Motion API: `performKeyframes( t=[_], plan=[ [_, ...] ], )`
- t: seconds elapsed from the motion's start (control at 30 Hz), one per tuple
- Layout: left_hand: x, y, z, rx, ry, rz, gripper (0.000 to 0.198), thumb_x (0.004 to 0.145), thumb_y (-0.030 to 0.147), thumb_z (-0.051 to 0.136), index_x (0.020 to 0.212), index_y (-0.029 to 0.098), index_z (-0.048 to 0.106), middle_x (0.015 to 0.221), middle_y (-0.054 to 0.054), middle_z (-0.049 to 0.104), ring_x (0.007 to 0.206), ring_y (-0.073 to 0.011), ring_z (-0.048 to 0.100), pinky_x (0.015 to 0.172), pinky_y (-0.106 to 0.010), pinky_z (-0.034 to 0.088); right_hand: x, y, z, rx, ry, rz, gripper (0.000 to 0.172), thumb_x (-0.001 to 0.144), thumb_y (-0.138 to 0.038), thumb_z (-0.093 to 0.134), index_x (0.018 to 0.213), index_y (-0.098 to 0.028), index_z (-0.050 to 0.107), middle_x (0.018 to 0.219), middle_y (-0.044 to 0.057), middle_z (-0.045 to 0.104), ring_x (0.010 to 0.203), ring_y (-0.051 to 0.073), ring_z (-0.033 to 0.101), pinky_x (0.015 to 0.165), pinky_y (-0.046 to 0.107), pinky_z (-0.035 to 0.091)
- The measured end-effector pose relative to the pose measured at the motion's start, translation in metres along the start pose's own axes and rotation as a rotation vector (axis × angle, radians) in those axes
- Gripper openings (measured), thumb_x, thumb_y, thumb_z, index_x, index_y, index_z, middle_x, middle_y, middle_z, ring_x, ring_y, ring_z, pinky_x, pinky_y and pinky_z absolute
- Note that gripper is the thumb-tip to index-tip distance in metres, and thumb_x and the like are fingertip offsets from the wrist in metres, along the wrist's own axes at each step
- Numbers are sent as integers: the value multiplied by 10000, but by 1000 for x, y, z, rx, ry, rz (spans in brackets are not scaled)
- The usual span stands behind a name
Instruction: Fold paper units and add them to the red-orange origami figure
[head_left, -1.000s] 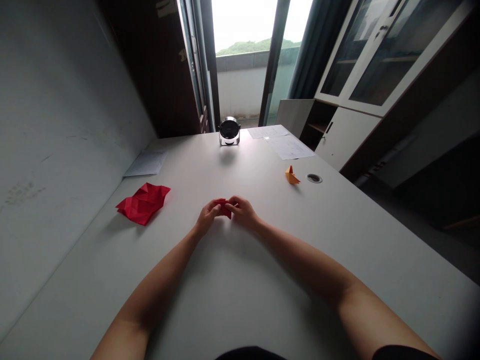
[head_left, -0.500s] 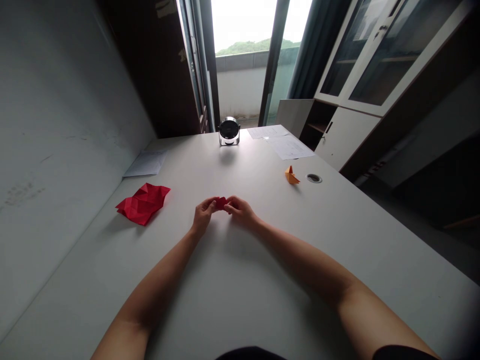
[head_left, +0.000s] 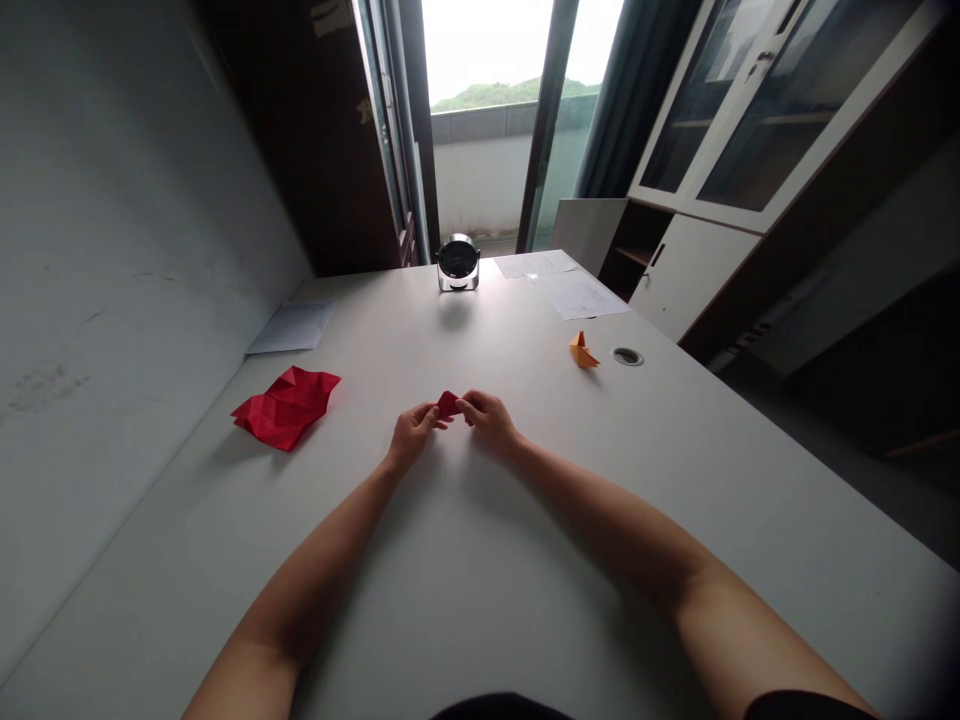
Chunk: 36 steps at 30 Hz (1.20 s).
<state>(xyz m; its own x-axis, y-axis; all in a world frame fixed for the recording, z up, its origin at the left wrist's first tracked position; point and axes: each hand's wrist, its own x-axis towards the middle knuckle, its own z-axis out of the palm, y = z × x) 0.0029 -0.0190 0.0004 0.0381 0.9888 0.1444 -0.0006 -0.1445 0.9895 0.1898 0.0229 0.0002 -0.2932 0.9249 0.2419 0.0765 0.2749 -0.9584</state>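
Between my two hands is a small piece of folded red paper, held just above the white table. My left hand pinches its left side, thumb on the near face. On the other side, my right hand grips the right edge between thumb and fingers. The fingers partly cover the paper, so its full shape is hidden. Off to the left lies a larger creased sheet of red paper. An orange folded paper figure stands to the right, beyond my right hand.
A small round black device on a metal stand sits at the table's far edge. Printed sheets lie at the back right, a white paper packet by the left wall. A cable hole is set in the tabletop.
The small folded red paper has turned between my fingers and now shows a pointed, diamond-like outline. My left hand's fingers have shifted slightly right beneath it. Everything else is unchanged.
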Motion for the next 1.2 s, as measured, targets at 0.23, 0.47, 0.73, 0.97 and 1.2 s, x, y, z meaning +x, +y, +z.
performKeyframes(
  t=[0.23, 0.47, 0.73, 0.97, 1.2],
  plan=[
    [-5, 4, -2, 175, -18, -4, 408, 916, 547, 574, 977, 164, 702, 534, 13, 616, 402, -91, 452, 436, -220, 328, -1, -4, 0, 23, -9, 5, 402, 865, -588, 590, 765, -199, 610, 571, -23, 564, 529, 123, 468, 537, 261, 356],
    [-3, 4, -2, 79, 1, 11, 429, 917, 566, 564, 952, 152, 673, 520, 19, 583, 426, -102, 489, 442, -218, 357, -1, -5, -1, 70, -18, 24, 435, 897, -570, 560, 678, -195, 535, 556, -30, 539, 517, 108, 447, 534, 251, 341],
    [-1, -3, -2, 41, 35, -11, 445, 901, 576, 583, 898, 141, 680, 649, -33, 650, 543, -126, 573, 502, -235, 429, -3, 1, 2, -66, -135, -16, 400, 899, -513, 571, 662, -194, 524, 554, -45, 514, 511, 96, 396, 512, 238, 297],
    [1, -8, -3, 4, 90, 11, 410, 850, 537, 673, 778, 134, 666, 704, -19, 634, 618, -107, 543, 559, -218, 435, -5, -1, 3, -88, -163, -15, 400, 908, -505, 563, 661, -191, 530, 571, -37, 541, 528, 99, 422, 528, 233, 321],
    [7, -10, -5, -237, 154, -73, 352, 834, 488, 707, 792, 143, 651, 664, 2, 604, 588, -101, 529, 570, -227, 434, -2, -4, 0, 150, -161, -21, 431, 930, -552, 535, 713, -183, 582, 610, -6, 569, 573, 125, 500, 582, 257, 393]
  ],
)
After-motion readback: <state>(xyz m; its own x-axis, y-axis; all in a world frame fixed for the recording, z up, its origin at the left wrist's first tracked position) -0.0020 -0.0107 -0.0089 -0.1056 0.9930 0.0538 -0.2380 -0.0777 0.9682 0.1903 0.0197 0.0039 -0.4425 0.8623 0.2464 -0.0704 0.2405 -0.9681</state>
